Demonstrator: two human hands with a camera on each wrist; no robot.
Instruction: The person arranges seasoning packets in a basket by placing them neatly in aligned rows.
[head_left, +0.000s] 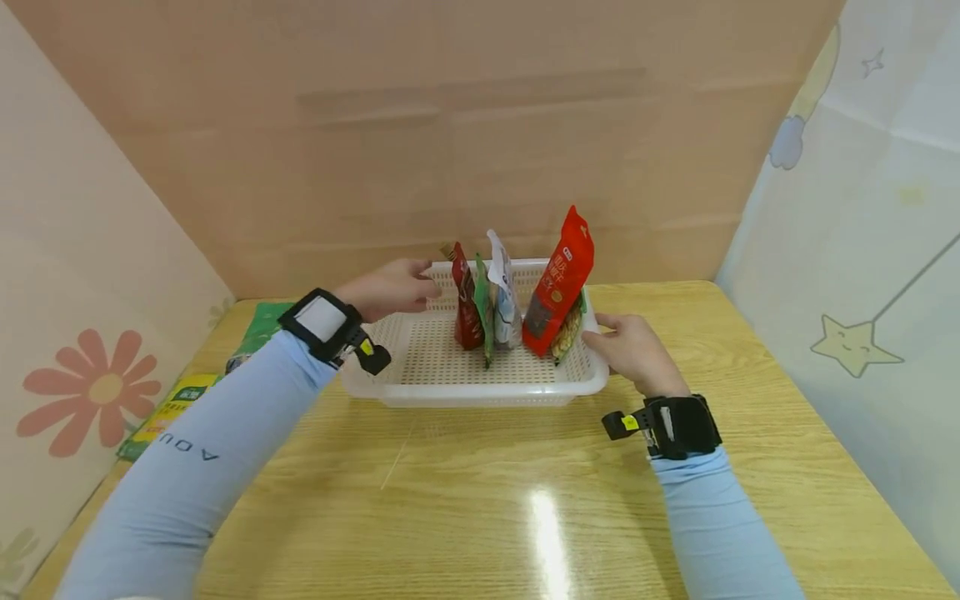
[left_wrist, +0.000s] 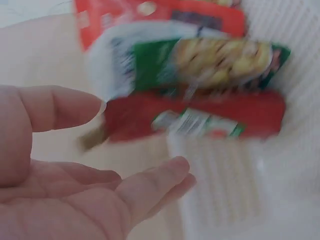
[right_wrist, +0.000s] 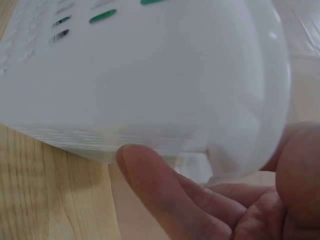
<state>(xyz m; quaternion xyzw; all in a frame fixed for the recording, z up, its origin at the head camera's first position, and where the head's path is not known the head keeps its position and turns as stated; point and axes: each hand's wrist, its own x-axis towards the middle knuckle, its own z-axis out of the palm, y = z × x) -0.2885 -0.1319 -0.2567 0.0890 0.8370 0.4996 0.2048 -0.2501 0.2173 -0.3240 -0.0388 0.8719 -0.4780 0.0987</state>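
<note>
A white plastic basket (head_left: 480, 390) sits on the wooden table, its bottom perforated. Several snack bags stand inside: a dark red bag (head_left: 467, 312), a green bag (head_left: 484, 310), a white bag (head_left: 504, 287), a tall bright red bag (head_left: 558, 287) and a nut-printed bag (head_left: 567, 333) at the right wall. My left hand (head_left: 393, 290) hovers over the basket's far left corner, fingers and thumb spread apart beside the dark red bag's top, as the blurred left wrist view also shows. With my right hand (head_left: 633, 348) I hold the basket's right end, thumb at the rim, fingers along the outer wall.
Left of the basket lie a green bag (head_left: 264, 327) and a yellow-and-green bag (head_left: 174, 407), both partly behind my left sleeve. A brown papered wall (head_left: 480, 133) rises behind the table, with patterned panels on both sides. Wooden tabletop (head_left: 450, 500) extends in front.
</note>
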